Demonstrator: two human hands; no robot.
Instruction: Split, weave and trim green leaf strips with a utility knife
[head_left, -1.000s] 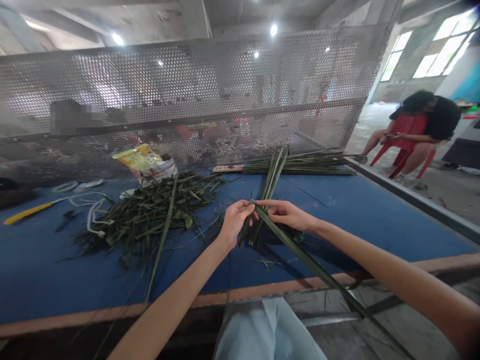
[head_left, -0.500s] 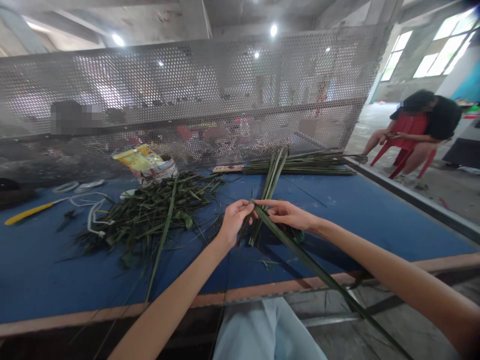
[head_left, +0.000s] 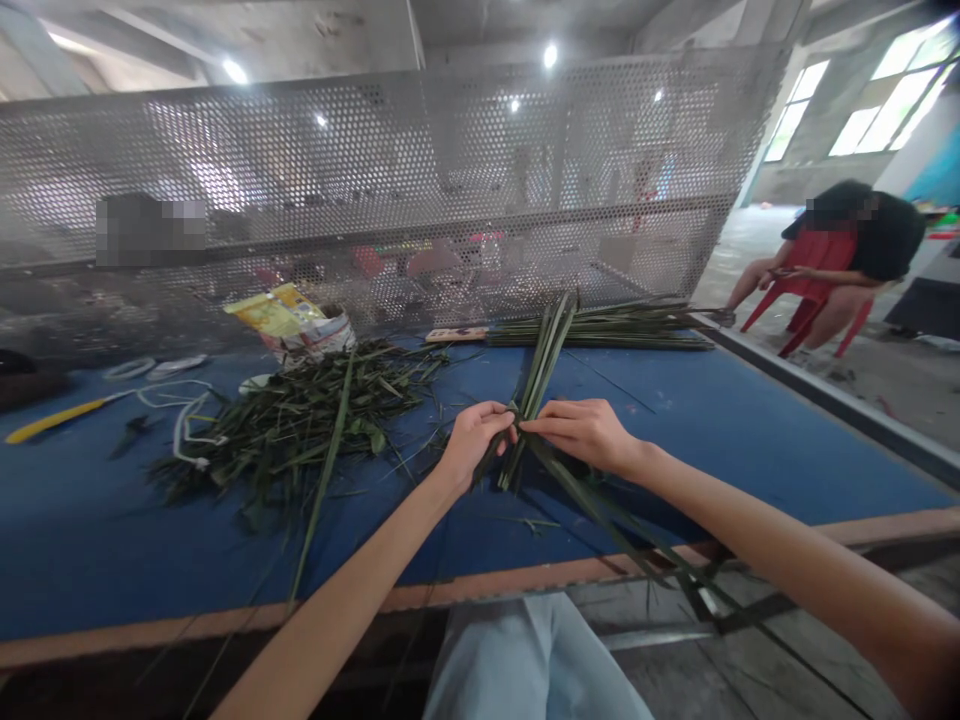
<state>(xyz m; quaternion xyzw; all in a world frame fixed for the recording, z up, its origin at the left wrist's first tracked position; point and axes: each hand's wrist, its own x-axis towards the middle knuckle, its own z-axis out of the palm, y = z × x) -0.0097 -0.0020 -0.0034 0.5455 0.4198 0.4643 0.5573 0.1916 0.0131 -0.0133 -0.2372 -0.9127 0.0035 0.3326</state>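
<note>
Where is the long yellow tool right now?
Head view: the long yellow tool lies at the far left edge of the blue table, beside the white cords, beyond the leaf pile from the left hand holding leaf strips.

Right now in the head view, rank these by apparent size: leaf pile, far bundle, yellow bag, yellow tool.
1. leaf pile
2. far bundle, though distance shrinks it, so the rank is unsure
3. yellow bag
4. yellow tool, thin, near the bag in length
</note>
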